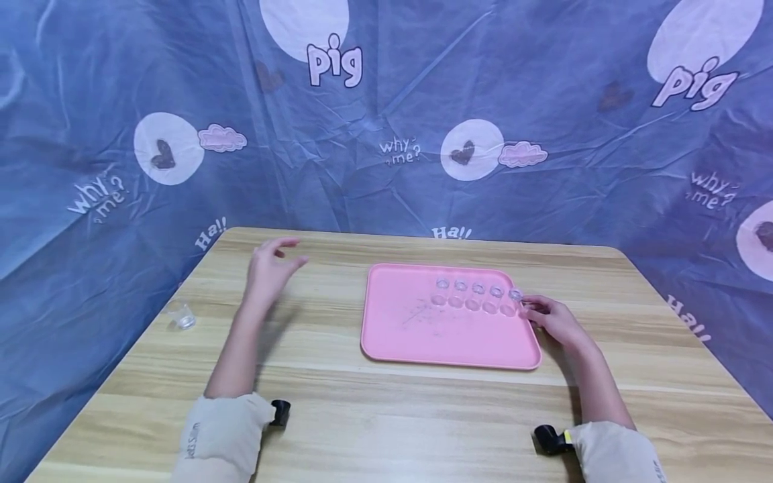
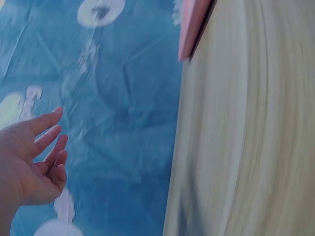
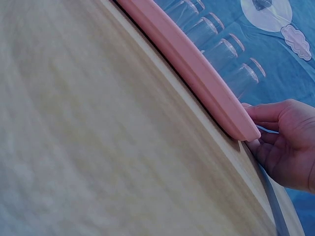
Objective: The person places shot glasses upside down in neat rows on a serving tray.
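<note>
A pink tray (image 1: 410, 342) lies on the table, bearing a row of several small clear cups (image 1: 478, 289) near its far side. Their thick bases seem to face up. At the tray's right edge, my right hand (image 1: 558, 323) grips the rim with thumb and fingers, close beside the last cup in the row. The right wrist view shows this hand (image 3: 290, 142) at the tray's corner, its fingertips partly hidden. My left hand (image 1: 268, 272) is raised over the table left of the tray, fingers apart and nothing in it.
One more small clear cup (image 1: 183, 315) is near the table's left edge, beyond my left forearm. A blue printed curtain (image 1: 374, 174) hangs behind the wooden table (image 1: 410, 429). Black devices are fixed at both sleeves.
</note>
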The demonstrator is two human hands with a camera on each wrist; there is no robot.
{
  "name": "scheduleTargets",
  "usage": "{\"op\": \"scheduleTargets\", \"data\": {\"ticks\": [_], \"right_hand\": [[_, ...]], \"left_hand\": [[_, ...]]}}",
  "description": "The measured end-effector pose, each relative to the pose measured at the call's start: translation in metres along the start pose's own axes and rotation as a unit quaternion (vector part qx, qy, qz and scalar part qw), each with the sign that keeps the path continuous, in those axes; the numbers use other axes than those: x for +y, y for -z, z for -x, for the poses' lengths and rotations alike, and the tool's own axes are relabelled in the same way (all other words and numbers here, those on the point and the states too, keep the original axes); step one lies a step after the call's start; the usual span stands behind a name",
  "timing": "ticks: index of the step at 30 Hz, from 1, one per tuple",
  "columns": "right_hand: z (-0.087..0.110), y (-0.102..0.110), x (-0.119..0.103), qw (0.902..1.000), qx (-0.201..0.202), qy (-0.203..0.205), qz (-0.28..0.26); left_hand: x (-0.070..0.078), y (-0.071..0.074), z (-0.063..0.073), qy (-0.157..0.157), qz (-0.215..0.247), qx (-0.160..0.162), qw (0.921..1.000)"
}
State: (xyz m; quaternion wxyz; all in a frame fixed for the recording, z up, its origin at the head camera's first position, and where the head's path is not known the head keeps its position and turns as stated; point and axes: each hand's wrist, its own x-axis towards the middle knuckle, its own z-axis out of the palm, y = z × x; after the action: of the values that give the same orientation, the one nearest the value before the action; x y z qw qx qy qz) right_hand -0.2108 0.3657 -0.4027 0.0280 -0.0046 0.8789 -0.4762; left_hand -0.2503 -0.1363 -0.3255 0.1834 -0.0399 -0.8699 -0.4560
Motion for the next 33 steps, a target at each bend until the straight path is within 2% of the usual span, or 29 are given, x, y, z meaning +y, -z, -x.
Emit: {"op": "scheduleTargets", "data": {"ticks": [3,8,14,19,22,24,26,30,33], "right_hand": [[-0.001,0.0,0.0,1.0,-0.001,-0.001,0.0],[-0.002,0.0,0.0,1.0,0.0,0.001,-0.003],[-0.004,-0.001,-0.001,0.9999,0.0,0.002,-0.014],[-0.004,-0.001,0.0,0.9998,-0.001,0.009,-0.019],[-0.001,0.001,0.0,0.9999,0.001,0.008,-0.005],[0.0,0.003,0.001,1.0,0.003,0.008,0.005],[0.001,0.004,0.001,0.9999,0.003,0.008,0.009],[0.001,0.004,0.001,1.0,-0.004,0.007,0.003],[0.0,0.003,0.0,0.9999,-0.007,0.005,0.007]], "left_hand": [[-0.01,0.021,0.003,0.019,0.0,0.026,0.9995],[-0.023,0.05,0.011,0.076,0.007,0.073,0.9944],[-0.041,0.079,0.017,0.142,-0.015,0.122,0.9822],[-0.059,0.106,0.023,0.194,-0.026,0.156,0.968],[-0.072,0.118,0.029,0.224,-0.011,0.154,0.9622],[-0.084,0.123,0.033,0.229,0.003,0.137,0.9636],[-0.097,0.128,0.039,0.219,0.012,0.112,0.9691],[-0.125,0.135,0.052,0.176,0.036,0.065,0.9817],[-0.142,0.14,0.06,0.153,0.102,0.04,0.9822]]}}
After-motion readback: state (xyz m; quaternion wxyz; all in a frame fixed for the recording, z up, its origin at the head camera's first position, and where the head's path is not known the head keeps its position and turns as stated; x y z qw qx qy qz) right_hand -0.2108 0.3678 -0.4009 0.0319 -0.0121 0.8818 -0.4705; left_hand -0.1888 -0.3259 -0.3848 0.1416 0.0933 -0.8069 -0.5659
